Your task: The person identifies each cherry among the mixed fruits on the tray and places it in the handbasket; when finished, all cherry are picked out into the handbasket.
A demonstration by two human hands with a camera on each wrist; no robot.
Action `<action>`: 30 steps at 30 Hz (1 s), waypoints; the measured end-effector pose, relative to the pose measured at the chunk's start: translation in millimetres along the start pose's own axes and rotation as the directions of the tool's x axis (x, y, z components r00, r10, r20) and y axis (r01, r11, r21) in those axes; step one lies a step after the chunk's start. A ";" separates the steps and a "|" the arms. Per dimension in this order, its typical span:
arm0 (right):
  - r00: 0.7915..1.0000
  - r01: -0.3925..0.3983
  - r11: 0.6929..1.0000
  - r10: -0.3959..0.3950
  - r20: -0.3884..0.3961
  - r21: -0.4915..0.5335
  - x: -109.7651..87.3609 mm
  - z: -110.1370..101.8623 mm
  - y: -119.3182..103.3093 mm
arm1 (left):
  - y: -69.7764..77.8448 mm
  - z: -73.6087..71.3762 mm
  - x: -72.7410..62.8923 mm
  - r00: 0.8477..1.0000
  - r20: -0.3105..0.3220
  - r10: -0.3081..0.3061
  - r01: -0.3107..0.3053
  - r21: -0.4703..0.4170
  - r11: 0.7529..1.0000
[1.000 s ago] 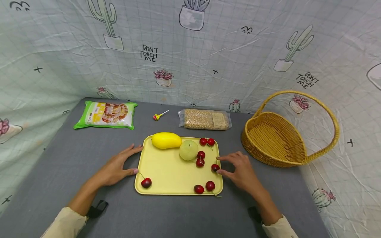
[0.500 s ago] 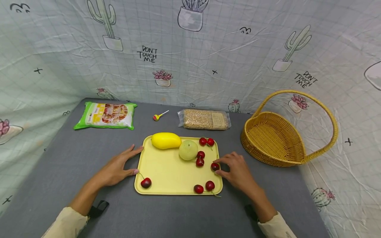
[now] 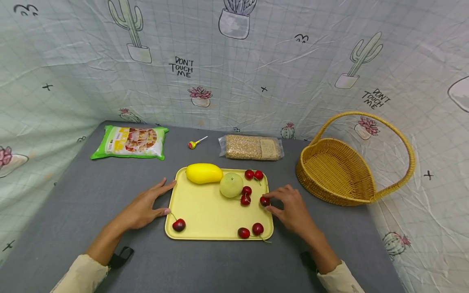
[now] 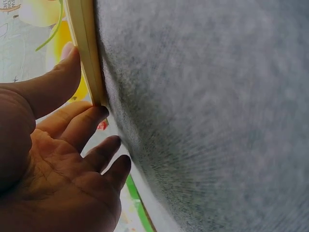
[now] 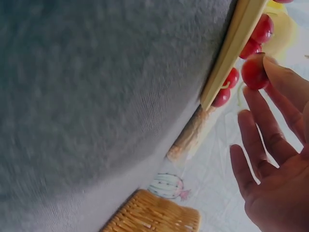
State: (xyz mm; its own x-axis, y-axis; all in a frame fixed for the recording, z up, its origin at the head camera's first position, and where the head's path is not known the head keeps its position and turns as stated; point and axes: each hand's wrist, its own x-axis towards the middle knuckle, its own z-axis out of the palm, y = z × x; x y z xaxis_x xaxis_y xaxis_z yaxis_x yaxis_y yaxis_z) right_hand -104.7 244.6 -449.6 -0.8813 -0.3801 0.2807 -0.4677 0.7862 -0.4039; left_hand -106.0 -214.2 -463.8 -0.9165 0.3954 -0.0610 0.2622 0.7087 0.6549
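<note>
In the head view my right hand [image 3: 293,209] is at the right side of a yellow tray [image 3: 209,211], pinching a dark red cherry [image 3: 264,201] between thumb and fingertips. The right wrist view has this cherry [image 5: 254,71] held just above the tray's rim, the other fingers spread loosely. My left hand [image 3: 141,209] touches the tray's left edge with thumb and fingers extended. Near its thumb lies a cherry [image 3: 178,225] with a stem. Also on the tray are a yellow mango [image 3: 204,173], a round pale-green fruit [image 3: 231,185] and several more cherries [image 3: 246,199].
A wicker basket [image 3: 335,173] with a tall handle stands to the right of the tray. Behind the tray lie a green-and-white food bag [image 3: 130,141], a lollipop [image 3: 196,142] and a clear packet of grains [image 3: 251,147]. A patterned cloth [image 3: 234,81] hangs around the grey table.
My right thumb and fingers have closed on the cherry, and it has shifted slightly up and away from the tray's near side. The left hand has stayed at the tray's edge.
</note>
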 end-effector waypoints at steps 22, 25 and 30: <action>0.961 0.027 0.999 -0.035 -0.275 -0.033 10.4 -36.5 26.4 | -0.1 0.7 1.0 1.000 0.026 0.003 -0.003 0.002 1.000; 0.953 0.010 1.000 -0.015 -0.303 -0.019 11.3 -40.3 31.8 | -0.2 0.9 0.9 1.000 0.027 0.002 -0.003 0.006 1.000; 0.936 -0.033 0.999 0.032 -0.350 0.002 12.8 -45.5 41.6 | 0.3 0.5 0.5 1.000 0.026 0.004 -0.004 0.002 1.000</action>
State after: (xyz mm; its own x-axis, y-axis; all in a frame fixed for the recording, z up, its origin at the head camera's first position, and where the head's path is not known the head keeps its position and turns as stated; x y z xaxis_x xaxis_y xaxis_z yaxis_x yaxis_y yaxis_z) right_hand -132.4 294.7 -423.2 -0.8166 -0.1602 0.5546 -0.4382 0.7974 -0.4149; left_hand -106.3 -213.5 -463.9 -0.9073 0.4132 -0.0780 0.2663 0.7082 0.6539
